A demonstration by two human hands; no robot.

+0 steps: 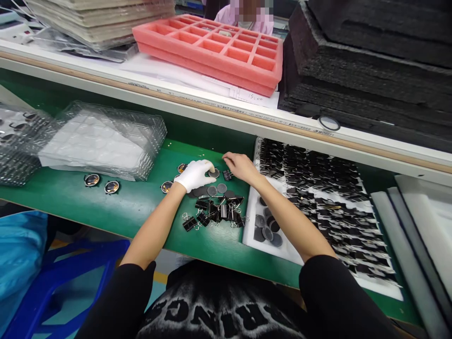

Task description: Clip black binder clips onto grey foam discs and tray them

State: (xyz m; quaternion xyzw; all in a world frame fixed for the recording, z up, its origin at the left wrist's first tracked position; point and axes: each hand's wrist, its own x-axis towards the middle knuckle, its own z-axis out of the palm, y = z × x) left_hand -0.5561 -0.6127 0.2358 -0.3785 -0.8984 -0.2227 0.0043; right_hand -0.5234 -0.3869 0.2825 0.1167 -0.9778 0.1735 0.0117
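Observation:
My left hand (195, 176), in a white glove, is over the green bench with thumb and fingers closed around the edge of a dark round disc (213, 173). Just to its right, my bare right hand (241, 166) has its fingertips drawn together; whatever is in them is too small to make out. A black binder clip (228, 175) lies beneath that hand. Several grey and black discs (221, 188) lie between my wrists, with a heap of binder clips (223, 212) nearer me. Watch-like round pieces (166, 187) are partly hidden behind my left hand.
To the right, a white foam tray (250, 226) holds discs beside rows of binder clips (328, 207). Clear plastic trays (102, 141) lie left, near two watch-like pieces (112, 187). A pink foam tray (208, 61) and black foam stack (367, 80) occupy the shelf; a person sits beyond.

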